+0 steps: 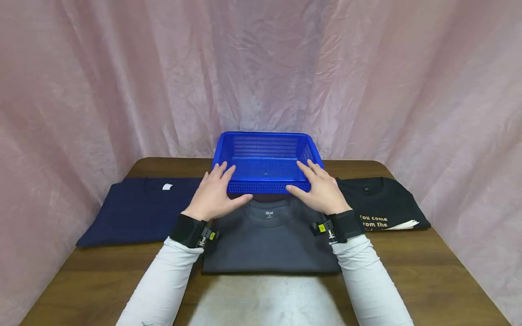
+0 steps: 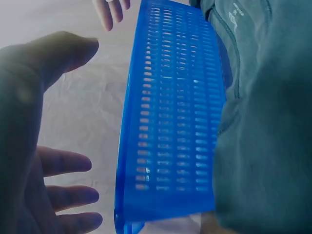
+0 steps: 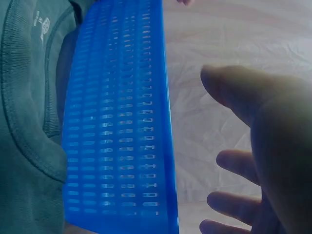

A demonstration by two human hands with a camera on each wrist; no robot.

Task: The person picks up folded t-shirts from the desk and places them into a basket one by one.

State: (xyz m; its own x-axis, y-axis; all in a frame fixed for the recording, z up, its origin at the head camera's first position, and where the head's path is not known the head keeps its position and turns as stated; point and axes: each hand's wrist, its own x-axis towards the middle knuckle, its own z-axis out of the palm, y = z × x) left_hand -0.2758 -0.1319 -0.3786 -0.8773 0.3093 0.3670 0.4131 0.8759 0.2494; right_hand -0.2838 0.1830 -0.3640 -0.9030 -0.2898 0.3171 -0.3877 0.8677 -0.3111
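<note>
Looks like smooth plastic with a bit of gloss on the blue basket [image 1: 261,187], at 12 o'clock from the grey shirt [image 1: 271,244]. Soft, matt cloth for that shirt, same for the navy garment [image 1: 138,213] at 9 and the black shirt [image 1: 379,199] at 3. Seeing low-sheen wood grain on the desk [image 1: 412,267], crinkly, faintly shiny cloth on the pink curtain [image 1: 269,68], matt cloth on the white sleeves [image 1: 163,276].
</note>
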